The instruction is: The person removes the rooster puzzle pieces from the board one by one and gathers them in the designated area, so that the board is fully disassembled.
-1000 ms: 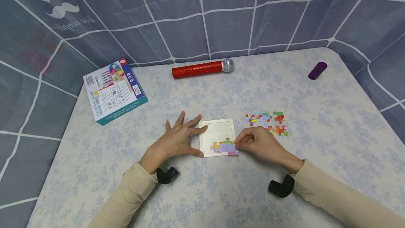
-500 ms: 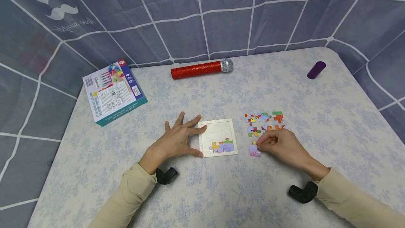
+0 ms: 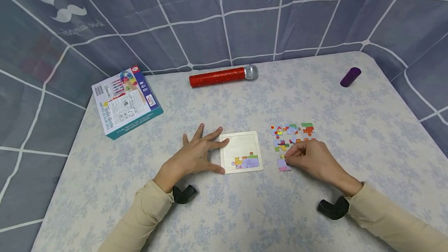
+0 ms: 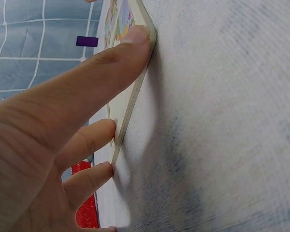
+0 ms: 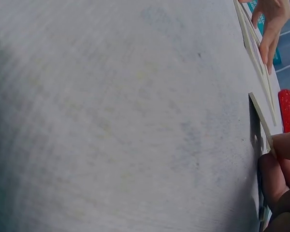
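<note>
My left hand (image 3: pixel 198 151) lies with fingers spread at the left side of a square wooden puzzle tray (image 3: pixel 241 143). Its thumb (image 4: pixel 135 41) rests on the tray's near corner, and other fingertips touch the left edge. Joined puzzle pieces (image 3: pixel 246 162) sit in the tray's lower right part. To the right of the tray, my right hand (image 3: pixel 310 160) pinches a lilac puzzle piece (image 3: pixel 284 164) by its right edge. In the right wrist view that puzzle piece (image 5: pixel 262 118) is tilted, with a shadow beneath it. My right hand partly covers the loose pieces behind it.
Several loose puzzle pieces (image 3: pixel 292 129) lie in rows right of the tray. A red glitter microphone (image 3: pixel 218 77) lies at the back, a bead-set box (image 3: pixel 126 102) at the back left, and a purple cylinder (image 3: pixel 350 77) at the back right. A curtain (image 3: pixel 196 18) hangs behind the table.
My right hand has carried the lilac piece from the tray's lower right corner rightward to beside the loose pieces, then shifted it slightly. My left hand has stayed in place.
</note>
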Demonstrator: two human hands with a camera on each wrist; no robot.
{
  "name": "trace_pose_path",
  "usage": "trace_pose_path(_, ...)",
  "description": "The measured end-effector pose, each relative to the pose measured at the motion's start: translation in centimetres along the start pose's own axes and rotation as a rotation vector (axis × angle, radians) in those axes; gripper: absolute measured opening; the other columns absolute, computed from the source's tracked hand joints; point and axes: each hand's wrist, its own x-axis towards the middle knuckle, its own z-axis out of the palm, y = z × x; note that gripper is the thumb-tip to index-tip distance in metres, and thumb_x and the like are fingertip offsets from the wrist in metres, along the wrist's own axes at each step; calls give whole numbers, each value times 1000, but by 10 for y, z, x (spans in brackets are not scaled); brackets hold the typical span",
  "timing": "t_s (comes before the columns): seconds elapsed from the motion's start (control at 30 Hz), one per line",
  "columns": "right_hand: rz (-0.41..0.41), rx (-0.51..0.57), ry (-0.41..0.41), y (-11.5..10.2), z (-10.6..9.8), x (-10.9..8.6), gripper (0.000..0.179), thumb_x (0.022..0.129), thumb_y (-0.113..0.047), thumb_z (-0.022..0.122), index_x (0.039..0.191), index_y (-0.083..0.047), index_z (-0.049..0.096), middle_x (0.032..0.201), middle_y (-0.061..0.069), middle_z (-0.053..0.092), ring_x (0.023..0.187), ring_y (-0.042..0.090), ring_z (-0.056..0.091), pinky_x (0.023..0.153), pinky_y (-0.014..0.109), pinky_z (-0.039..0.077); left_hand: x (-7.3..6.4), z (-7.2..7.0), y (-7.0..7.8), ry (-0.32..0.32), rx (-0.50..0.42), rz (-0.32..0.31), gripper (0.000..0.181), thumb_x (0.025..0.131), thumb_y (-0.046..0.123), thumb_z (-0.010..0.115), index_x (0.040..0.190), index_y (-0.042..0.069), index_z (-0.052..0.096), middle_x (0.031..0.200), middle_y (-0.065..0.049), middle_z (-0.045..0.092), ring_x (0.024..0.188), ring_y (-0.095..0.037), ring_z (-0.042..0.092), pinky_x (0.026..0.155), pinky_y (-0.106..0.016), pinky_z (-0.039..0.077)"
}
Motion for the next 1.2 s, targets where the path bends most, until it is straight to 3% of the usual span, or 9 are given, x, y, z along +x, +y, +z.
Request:
trace_pose_path(0.93,-32,-39,-15,-3,-1,0,6,86,-13,70,83,-14,76,70,-7,65,65,10,56,61,26,44,0,-1,0,-4,-1,0,90,65,50,88,143,26,52,161,0,23,147,-46,-2,96,-84,1)
trace_pose_path(1.2,-65,-59,58,-9,-2,1,9,86,-14,71,80,-18,75,72,-10,65,67,7,53,63,24,43,-1,-1,0,3,-1,14,89,65,50,88,143,26,53,160,-1,24,146,-47,-1,95,-84,1)
